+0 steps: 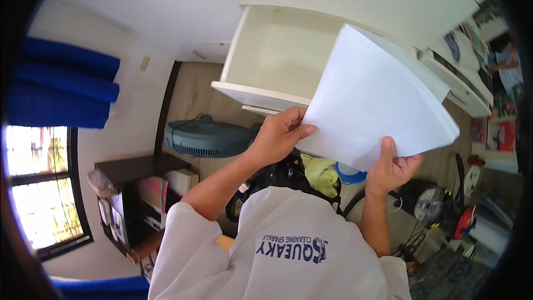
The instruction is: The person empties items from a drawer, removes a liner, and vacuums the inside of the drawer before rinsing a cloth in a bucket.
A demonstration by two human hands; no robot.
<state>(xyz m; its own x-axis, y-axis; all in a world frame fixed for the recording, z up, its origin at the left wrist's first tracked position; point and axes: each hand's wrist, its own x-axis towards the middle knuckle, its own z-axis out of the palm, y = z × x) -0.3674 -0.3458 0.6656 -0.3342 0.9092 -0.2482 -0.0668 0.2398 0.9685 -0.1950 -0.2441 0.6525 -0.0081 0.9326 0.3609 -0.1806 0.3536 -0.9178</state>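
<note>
Both my hands hold a stack of white paper sheets in front of an open white drawer. My left hand pinches the stack's near left corner, thumb on top. Along the near edge, toward the right, my right hand grips it with the thumb above and the fingers beneath. The far right part of the stack bends or folds down, and some sheets there sit apart. The paper covers the drawer's right part; the visible inside of the drawer is bare.
A dark grey electric fan stands left of my arm. Below the paper are a black bag, a yellow-green cloth and a blue-rimmed bucket. A vacuum cleaner with a hose is at right. Another person appears far right.
</note>
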